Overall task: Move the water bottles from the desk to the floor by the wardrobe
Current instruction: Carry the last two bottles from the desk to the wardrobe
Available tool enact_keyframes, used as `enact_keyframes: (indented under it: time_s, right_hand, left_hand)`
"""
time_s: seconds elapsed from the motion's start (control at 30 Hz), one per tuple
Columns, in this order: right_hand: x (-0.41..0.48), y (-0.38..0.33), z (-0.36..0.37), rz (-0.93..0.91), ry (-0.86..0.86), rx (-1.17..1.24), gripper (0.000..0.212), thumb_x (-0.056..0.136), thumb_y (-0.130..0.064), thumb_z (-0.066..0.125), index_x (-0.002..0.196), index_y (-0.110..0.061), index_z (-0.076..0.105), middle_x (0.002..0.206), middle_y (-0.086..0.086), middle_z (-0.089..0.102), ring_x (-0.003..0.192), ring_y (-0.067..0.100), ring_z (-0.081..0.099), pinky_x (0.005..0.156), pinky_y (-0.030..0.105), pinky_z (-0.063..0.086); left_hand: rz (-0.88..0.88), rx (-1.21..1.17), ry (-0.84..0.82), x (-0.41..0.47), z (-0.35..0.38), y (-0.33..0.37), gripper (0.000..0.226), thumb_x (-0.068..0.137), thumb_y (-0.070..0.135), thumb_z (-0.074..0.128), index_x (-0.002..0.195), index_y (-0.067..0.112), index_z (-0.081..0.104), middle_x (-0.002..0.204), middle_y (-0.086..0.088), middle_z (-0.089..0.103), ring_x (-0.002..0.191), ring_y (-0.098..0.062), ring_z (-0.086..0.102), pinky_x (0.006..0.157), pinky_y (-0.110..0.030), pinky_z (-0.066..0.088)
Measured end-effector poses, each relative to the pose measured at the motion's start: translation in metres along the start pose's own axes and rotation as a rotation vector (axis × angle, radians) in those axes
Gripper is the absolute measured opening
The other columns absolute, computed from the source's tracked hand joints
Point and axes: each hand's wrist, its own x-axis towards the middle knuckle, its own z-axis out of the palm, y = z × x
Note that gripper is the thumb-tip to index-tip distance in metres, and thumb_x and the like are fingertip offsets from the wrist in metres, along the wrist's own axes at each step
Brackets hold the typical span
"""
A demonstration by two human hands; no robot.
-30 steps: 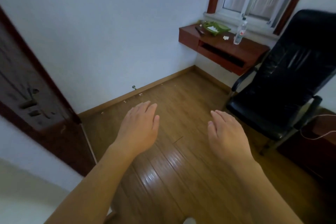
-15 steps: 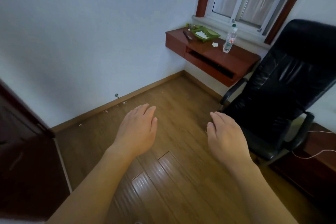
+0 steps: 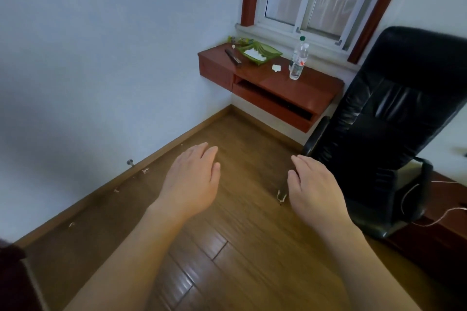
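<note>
Water bottle (image 3: 299,59) stands upright on the tabletop (image 3: 316,91), upper right of centre in the frame, cap up, long axis vertical. Only one bottle visible. Both grips are empty. Left grip (image 3: 192,177) is lower centre-left and right grip (image 3: 313,187) lower centre-right, both with fingers straight, palms down, held over the floor (image 3: 240,247).

Key relation: the bottle is well apart from both grips, up-frame. It lies almost directly above the right grip, but up and right of the left one, so the right grip is nearer.

Black chair (image 3: 394,121) fills the right side, just beside the tabletop's right end, close to the right arm's line in.

Looks like the approach stage, nothing moved yet. A sideways wrap round the bottle's body would probably suit. Wardrobe not in view.
</note>
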Motion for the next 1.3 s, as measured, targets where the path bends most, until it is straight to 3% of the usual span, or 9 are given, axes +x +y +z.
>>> enact_keyframes:
  time_s: [0.23,0.9,1.3]
  right_hand:
    - [0.083,0.005,0.014,0.094,-0.01,0.024,0.048,0.102,-0.039,0.034,0.145,-0.021,0.043,0.147,-0.003,0.047,0.137,0.014,0.038,0.115,0.036,0.027]
    - [0.359,0.096,0.04,0.087,-0.056,0.085,0.05,0.102,-0.038,0.032,0.147,-0.017,0.041,0.15,0.0,0.043,0.139,0.015,0.034,0.116,0.038,0.027]
    - [0.5,0.103,0.075,0.246,-0.013,0.053,0.049,0.102,-0.037,0.034,0.146,-0.016,0.041,0.148,0.001,0.045,0.137,0.016,0.037,0.115,0.036,0.027]
  left_hand:
    - [0.009,-0.018,-0.03,0.097,0.007,-0.01,0.05,0.1,0.045,0.028,0.147,0.03,0.032,0.153,0.005,0.035,0.14,-0.015,0.03,0.111,-0.036,0.029]
    - [-0.03,-0.009,-0.03,0.384,0.057,0.02,0.05,0.1,0.046,0.027,0.148,0.031,0.031,0.153,0.006,0.034,0.14,-0.016,0.03,0.11,-0.035,0.028]
    - [0.121,-0.067,-0.083,0.564,0.083,0.004,0.051,0.102,0.04,0.029,0.151,0.027,0.028,0.155,0.003,0.031,0.142,-0.017,0.027,0.114,-0.042,0.029]
